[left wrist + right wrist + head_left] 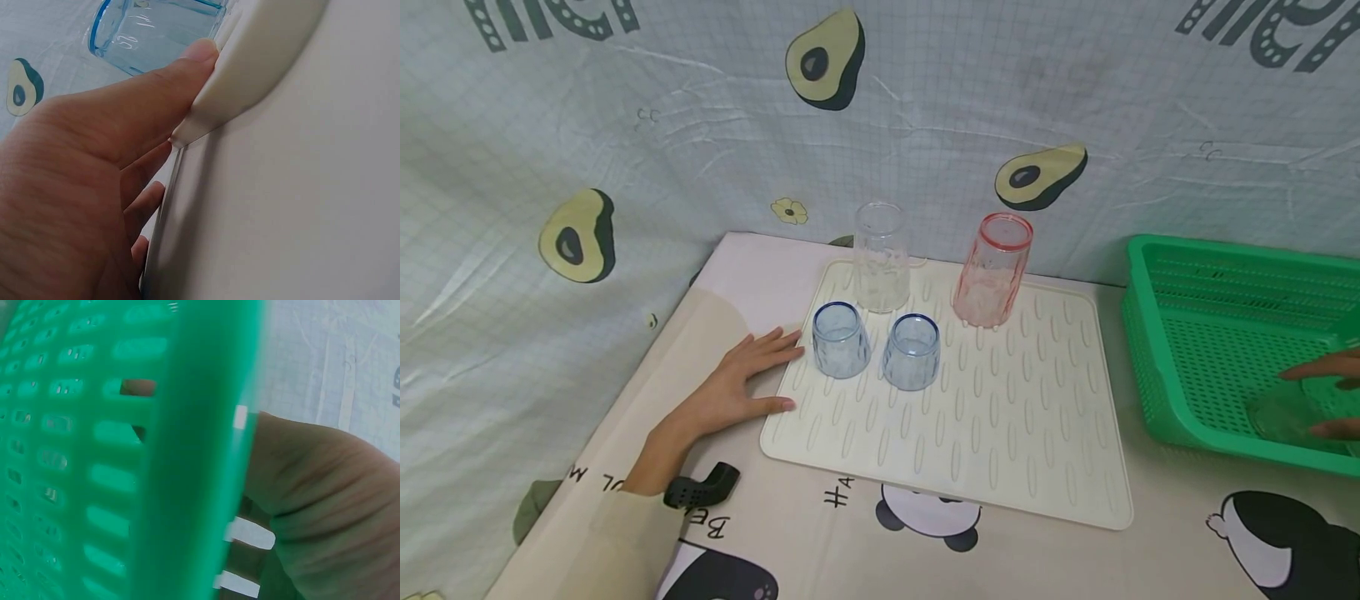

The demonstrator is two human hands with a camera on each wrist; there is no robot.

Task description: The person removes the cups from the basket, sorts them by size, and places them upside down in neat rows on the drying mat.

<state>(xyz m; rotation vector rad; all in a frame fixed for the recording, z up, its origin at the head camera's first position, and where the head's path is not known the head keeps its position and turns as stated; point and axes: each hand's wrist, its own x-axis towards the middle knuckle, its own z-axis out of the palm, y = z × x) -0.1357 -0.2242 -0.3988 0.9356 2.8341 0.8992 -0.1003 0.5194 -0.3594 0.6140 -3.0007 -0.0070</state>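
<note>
My left hand (741,385) lies flat on the table (820,550), fingers straight and spread, holding nothing. Its fingertips press against the left edge of the cream mat (1000,433); in the left wrist view the thumb (181,75) rests right on the mat's (262,69) rounded corner, with a blue cup (156,28) just beyond it.

My right hand (1326,400) is down inside the green basket (1157,333) at the right edge of the head view, and only the fingers show. They curve around a clear glass (1288,417) sitting on the basket floor, one finger above it and one below (touching it, as far as I can see, though the glass is faint through the mesh). From the right wrist I get mostly the basket wall (125,456) up close and blurred, with the back of my hand (319,500) behind it, so that view does not show the grip itself.

On the mat stand four upturned cups: two short blue ones side by side near my left fingers, the left (840,340) and the right (912,352), a tall clear one (881,258) behind them, and a tall pink one (992,271) to its right. The basket sits just beside the mat's right edge.
</note>
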